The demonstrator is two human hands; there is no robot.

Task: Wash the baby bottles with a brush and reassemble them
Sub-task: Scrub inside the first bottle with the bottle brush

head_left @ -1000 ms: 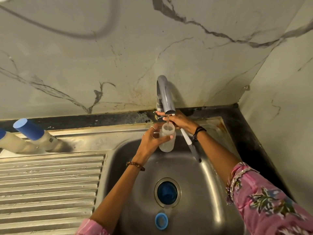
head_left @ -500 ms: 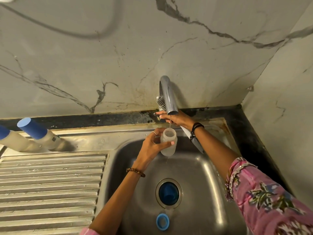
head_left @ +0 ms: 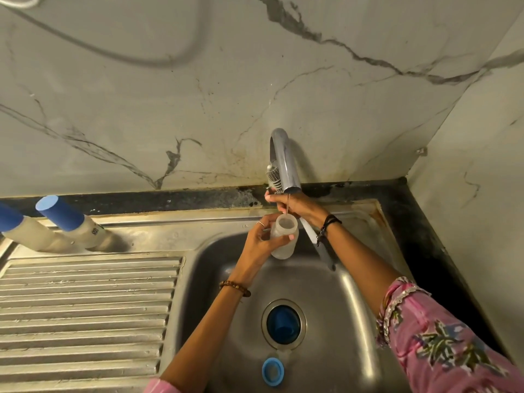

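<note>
My left hand grips a clear, uncapped baby bottle upright over the sink basin, its mouth under the tap spout. A thin stream of water runs from the spout into the bottle. My right hand holds a bottle brush just behind the bottle. The brush's bristle head sticks up beside the tap. Its long handle slants down to the right over the basin.
Two capped bottles with blue caps stand at the back of the ribbed draining board. A blue ring lies on the sink floor near the drain, and a blue cap sits in the drain. Marble walls close the back and right.
The bottle has dropped a little lower under the spout. The brush head has come into sight beside the tap. Both hands stay in about the same place.
</note>
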